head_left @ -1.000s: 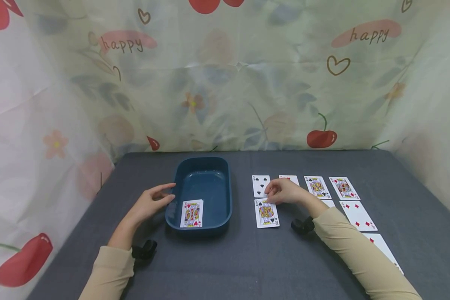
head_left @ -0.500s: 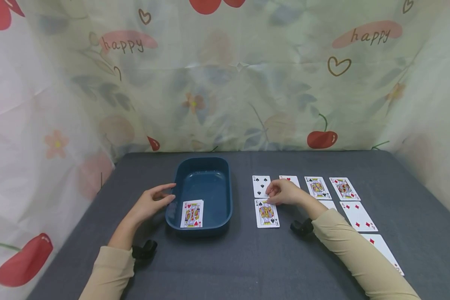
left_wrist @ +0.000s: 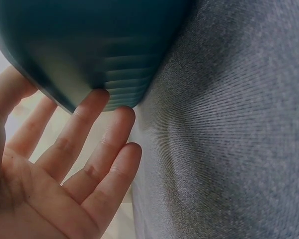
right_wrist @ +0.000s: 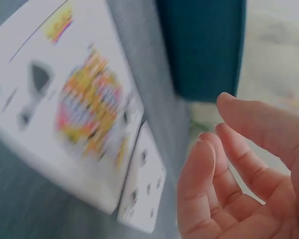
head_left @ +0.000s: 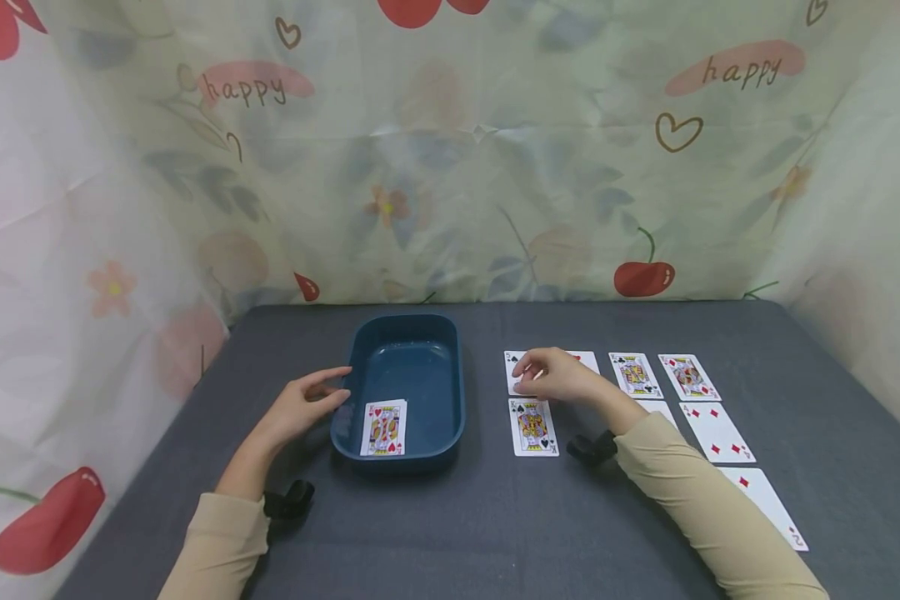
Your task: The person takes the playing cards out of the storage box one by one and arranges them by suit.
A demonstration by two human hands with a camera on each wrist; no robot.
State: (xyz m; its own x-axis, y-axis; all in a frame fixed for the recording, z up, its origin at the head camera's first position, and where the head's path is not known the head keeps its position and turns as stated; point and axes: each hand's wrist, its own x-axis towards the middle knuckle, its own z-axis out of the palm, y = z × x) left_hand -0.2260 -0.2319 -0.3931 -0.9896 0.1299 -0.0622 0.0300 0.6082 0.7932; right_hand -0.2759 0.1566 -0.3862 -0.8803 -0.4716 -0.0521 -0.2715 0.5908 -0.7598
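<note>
My left hand (head_left: 300, 408) rests against the left side of a dark blue tray (head_left: 462, 400), fingers extended. In the left wrist view the fingertips (left_wrist: 97, 94) touch or nearly touch the tray's outer wall. A king of hearts (head_left: 384, 427) lies face up inside the tray, near its front. My right hand (head_left: 558, 375) hovers over a spade number card (head_left: 512, 375), partly hiding it, with fingers loosely bent and nothing between them. Just in front lies the king of spades (head_left: 534, 429), flat on the table; the right wrist view shows this king of spades (right_wrist: 89, 99) large.
More face-up playing cards lie at the right: a black king (head_left: 634, 375), a red face card (head_left: 688, 377), a diamond card (head_left: 717, 432) and a two of diamonds (head_left: 765, 508). My right forearm partly covers some. A printed curtain (head_left: 450, 208) hangs behind the grey table (head_left: 435, 533).
My right hand has lifted off the king of spades and shifted slightly left and away, over the spade number card. The left hand and tray have stayed in place.
</note>
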